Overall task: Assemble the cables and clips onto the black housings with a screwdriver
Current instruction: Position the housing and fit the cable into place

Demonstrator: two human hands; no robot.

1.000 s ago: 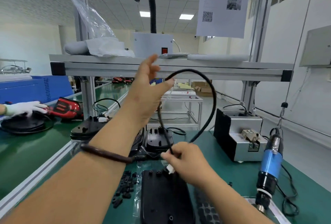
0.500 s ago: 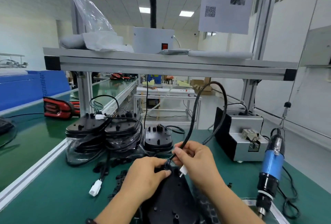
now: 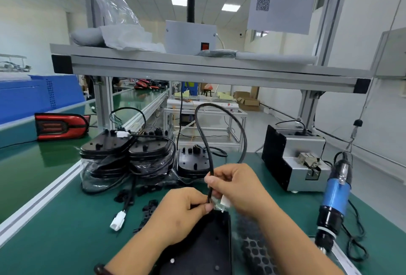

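From the head camera we see both hands meeting low over a green, slightly glossy bench mat (image 3: 66,230). The left hand (image 3: 182,215) pinches the lower run of a thin, round, rubbery black cable (image 3: 211,169) between curled thumb and forefinger. The right hand (image 3: 239,189) has its fingers folded round the same cable just above. A small white plastic plug (image 3: 225,203) shows beneath its fingers. The cable rises from the hands in a tall smooth loop and curves back down behind the right hand.

Directly under the hands lies a flat, matte black housing (image 3: 204,248) with rounded edges and small raised studs. We see more housings (image 3: 151,149) of the same shield-like shape stacked in clear crinkled film at the back left. Small knobbly black clips (image 3: 149,208) lie scattered on the mat left of the hands, near a second blocky white connector (image 3: 118,221).

To the right a blue-and-black cylindrical electric screwdriver (image 3: 335,195) hangs upright, well apart from both hands. Behind it sits a boxy grey metal feeder (image 3: 296,165).
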